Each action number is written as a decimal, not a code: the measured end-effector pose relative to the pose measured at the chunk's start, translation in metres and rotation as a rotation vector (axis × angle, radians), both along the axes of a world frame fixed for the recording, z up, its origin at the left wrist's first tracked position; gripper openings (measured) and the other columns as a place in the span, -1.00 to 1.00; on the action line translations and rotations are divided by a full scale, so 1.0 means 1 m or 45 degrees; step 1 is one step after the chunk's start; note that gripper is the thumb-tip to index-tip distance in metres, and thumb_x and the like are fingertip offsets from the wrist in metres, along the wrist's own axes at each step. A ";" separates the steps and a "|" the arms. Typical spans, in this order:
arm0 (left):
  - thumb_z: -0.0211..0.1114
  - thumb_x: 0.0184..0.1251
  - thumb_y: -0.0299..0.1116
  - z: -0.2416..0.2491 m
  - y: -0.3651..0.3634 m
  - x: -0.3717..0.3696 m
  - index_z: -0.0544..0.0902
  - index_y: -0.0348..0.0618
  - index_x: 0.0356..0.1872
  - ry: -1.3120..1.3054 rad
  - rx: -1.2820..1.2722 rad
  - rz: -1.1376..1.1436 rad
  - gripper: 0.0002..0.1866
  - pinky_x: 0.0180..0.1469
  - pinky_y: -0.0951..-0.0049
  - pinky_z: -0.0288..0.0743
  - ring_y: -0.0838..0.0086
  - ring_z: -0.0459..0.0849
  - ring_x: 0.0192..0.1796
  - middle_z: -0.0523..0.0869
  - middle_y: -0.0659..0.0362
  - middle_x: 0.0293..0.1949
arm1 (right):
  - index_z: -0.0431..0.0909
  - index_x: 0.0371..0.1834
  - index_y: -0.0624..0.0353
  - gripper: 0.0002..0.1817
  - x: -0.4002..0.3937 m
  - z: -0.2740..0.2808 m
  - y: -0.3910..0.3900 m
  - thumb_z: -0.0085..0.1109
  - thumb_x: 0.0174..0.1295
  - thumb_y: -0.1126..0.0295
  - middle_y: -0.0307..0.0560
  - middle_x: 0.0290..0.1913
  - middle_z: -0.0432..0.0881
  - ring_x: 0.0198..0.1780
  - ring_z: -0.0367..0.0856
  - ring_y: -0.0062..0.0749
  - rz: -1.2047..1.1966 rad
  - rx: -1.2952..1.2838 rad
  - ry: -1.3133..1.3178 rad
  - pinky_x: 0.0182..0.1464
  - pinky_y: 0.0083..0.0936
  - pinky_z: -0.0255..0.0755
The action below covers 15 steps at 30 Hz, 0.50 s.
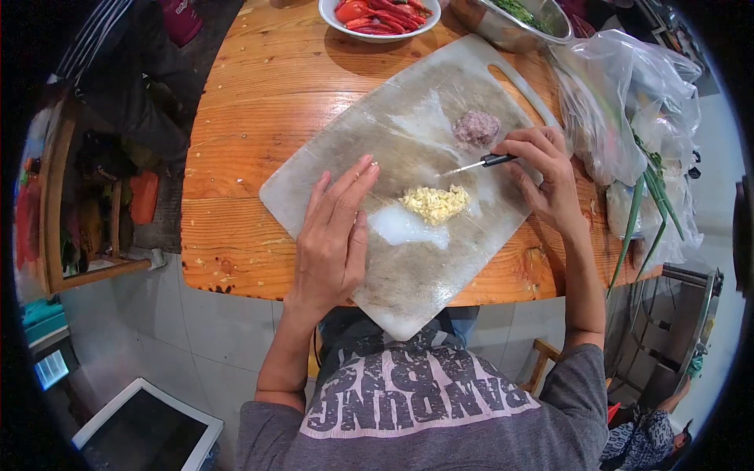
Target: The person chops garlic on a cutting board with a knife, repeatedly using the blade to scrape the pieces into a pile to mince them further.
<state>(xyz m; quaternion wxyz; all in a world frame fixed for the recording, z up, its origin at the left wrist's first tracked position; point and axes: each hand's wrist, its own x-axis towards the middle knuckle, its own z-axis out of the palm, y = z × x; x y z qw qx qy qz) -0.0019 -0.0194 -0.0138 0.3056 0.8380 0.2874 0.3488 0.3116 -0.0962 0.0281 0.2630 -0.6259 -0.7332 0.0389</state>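
Note:
My right hand is closed on the black handle of a knife. Its thin blade, seen nearly edge-on, points left above a pile of finely chopped pale yellow pieces, possibly garlic. My left hand is over the left part of the cutting board, fingers stretched out and holding nothing. Small bits cling to its fingertips. A mound of minced purplish pieces, perhaps shallot, lies farther back on the board. The worn white board sits at an angle, one corner jutting past the table's front edge.
A white bowl of red chillies and tomato and a metal bowl with greens stand at the back of the wooden table. Plastic bags with green onion stalks lie right. Another person is at lower right.

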 end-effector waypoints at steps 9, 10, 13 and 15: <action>0.04 0.44 -0.58 0.007 -0.006 -0.001 0.39 -0.18 0.49 0.085 -0.095 -0.016 -0.42 0.62 -0.14 -0.05 0.08 0.40 0.52 0.45 -0.03 0.49 | 0.73 -0.04 0.10 -0.69 0.000 0.003 -0.047 0.36 0.12 0.56 -0.10 -0.03 0.70 0.05 0.55 -0.14 -0.293 0.132 -0.037 0.21 -0.25 0.31; 0.02 0.46 -0.55 0.007 -0.006 -0.002 0.36 -0.18 0.51 0.078 -0.111 -0.024 -0.42 0.63 -0.13 -0.08 0.07 0.37 0.55 0.43 -0.04 0.51 | 0.73 -0.03 0.10 -0.69 -0.004 0.000 -0.054 0.36 0.12 0.56 -0.10 -0.03 0.70 0.04 0.55 -0.15 -0.368 0.155 -0.011 0.19 -0.26 0.31; 0.00 0.48 -0.53 0.007 -0.008 -0.001 0.33 -0.20 0.53 0.100 -0.125 -0.045 -0.42 0.64 -0.11 -0.11 0.05 0.32 0.58 0.39 -0.07 0.53 | 0.73 -0.02 0.11 -0.69 -0.017 -0.007 -0.076 0.35 0.15 0.58 -0.09 -0.04 0.70 0.04 0.55 -0.16 -0.546 0.154 0.003 0.16 -0.27 0.32; 0.00 0.47 -0.53 0.007 -0.010 0.000 0.32 -0.22 0.53 0.113 -0.127 -0.042 -0.42 0.64 -0.11 -0.11 0.04 0.31 0.58 0.38 -0.08 0.53 | 0.74 -0.03 0.13 -0.69 -0.026 -0.011 -0.089 0.37 0.13 0.57 -0.09 -0.06 0.72 0.03 0.56 -0.15 -0.622 0.135 -0.042 0.13 -0.29 0.32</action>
